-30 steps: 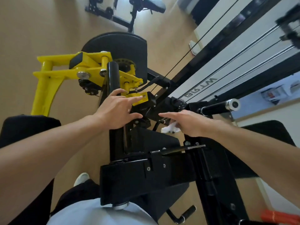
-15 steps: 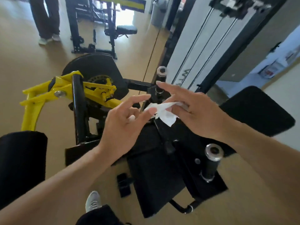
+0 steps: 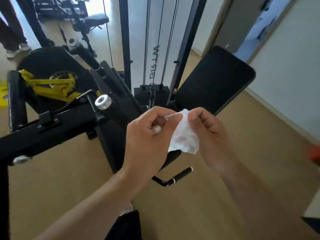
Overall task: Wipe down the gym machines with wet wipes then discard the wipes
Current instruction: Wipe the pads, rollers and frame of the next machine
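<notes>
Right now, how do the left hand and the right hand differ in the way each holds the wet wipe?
The left hand pinches only the wet wipe's thin, twisted top corner, while the right hand holds the top of its wide main body, which hangs down. The left hand shows its back to the camera; the right hand is turned more edge-on. Both grip the same wipe above the black machine frame.

A gym room with a light tan wood-look floor (image 3: 52, 184) and a pale wall (image 3: 290, 70) on the right, edged at its foot by a light skirting board (image 3: 270, 110). Bright daylight comes from the far left, beyond a padded bench (image 3: 96, 20) on a black stand. A second person's dark trouser legs and pale shoes (image 3: 16, 50) stand at the left edge, and a blurred orange object (image 3: 313, 153) lies at the right edge.
</notes>
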